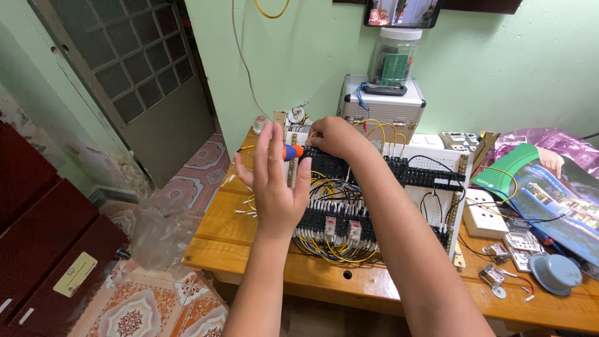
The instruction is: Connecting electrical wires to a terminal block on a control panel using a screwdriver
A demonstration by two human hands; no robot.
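A white wiring board [437, 200] with black terminal strips, relays and yellow and black wires lies on a wooden table [231, 240]. My right hand [334, 137] is closed at the board's top left corner and appears to grip a screwdriver with an orange and blue handle [292, 151]. My left hand [274, 178] is raised just left of it, back toward me, fingers spread, holding nothing. It covers part of the board's left edge and part of the screwdriver handle.
A metal case [384, 106] with a plastic jar [396, 59] on it stands behind the board by the green wall. A white socket [490, 215], small parts, a grey round cap [555, 273] and a glossy magazine [549, 187] lie at right. A clear plastic bag [156, 231] and a dark red cabinet [43, 243] are at left.
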